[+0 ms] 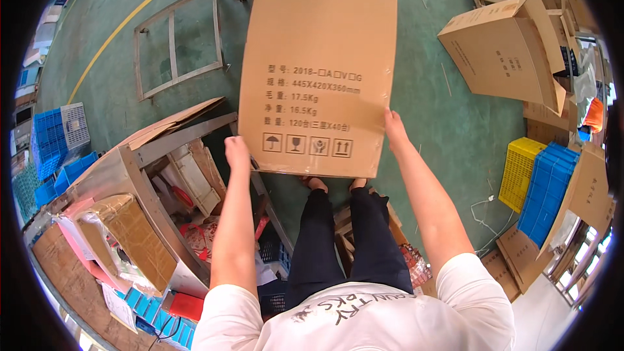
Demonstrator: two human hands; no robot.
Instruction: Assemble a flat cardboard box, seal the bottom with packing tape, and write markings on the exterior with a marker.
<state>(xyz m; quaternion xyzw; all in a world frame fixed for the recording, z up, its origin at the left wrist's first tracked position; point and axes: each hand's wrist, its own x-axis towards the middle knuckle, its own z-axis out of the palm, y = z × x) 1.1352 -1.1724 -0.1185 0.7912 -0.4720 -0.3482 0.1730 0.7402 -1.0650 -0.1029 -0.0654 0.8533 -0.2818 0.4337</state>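
Note:
A large brown cardboard box (318,32) with printed text and handling symbols is held up in front of me, above the green floor. My left hand (237,153) is closed at its lower left edge, fingers curled against the side. On the opposite side, my right hand (394,131) grips the right edge, with most of its fingers hidden behind the cardboard. The box covers the floor beyond my feet.
To my left stands a workbench (140,188) with a taped carton (130,237) on it. A metal frame (175,45) lies on the floor ahead left. An open carton (504,52), a yellow crate (520,172) and a blue crate (548,192) stand at right.

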